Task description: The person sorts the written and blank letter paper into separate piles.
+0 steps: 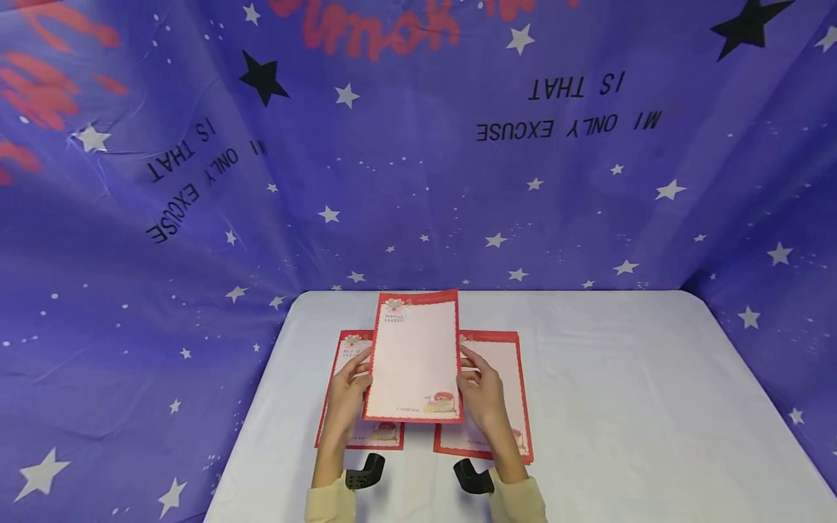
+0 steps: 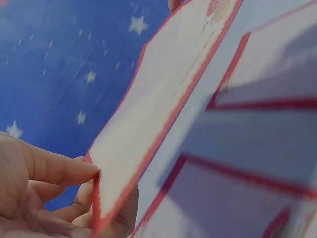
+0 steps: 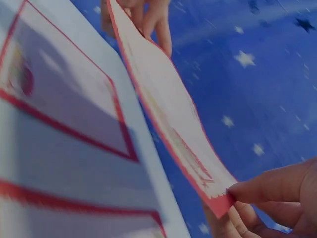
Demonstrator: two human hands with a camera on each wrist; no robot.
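Note:
A sheet of red-bordered paper (image 1: 415,356) with a pale middle is held up above the table, between both hands. My left hand (image 1: 348,396) pinches its left edge, thumb on top and fingers beneath, as the left wrist view shows. At the opposite edge my right hand (image 1: 484,399) pinches it the same way. The sheet bends slightly along its length in the right wrist view. Under it lie matching red-bordered papers, a left one (image 1: 357,437) and a right one (image 1: 510,363), partly hidden by the held sheet and the hands.
A white table (image 1: 621,407) carries the papers. Behind and beside it hangs a purple-blue cloth (image 1: 418,181) with stars and lettering. Black curved pieces, one (image 1: 366,472) by the left wrist and one (image 1: 473,477) by the right, sit near the beige sleeves.

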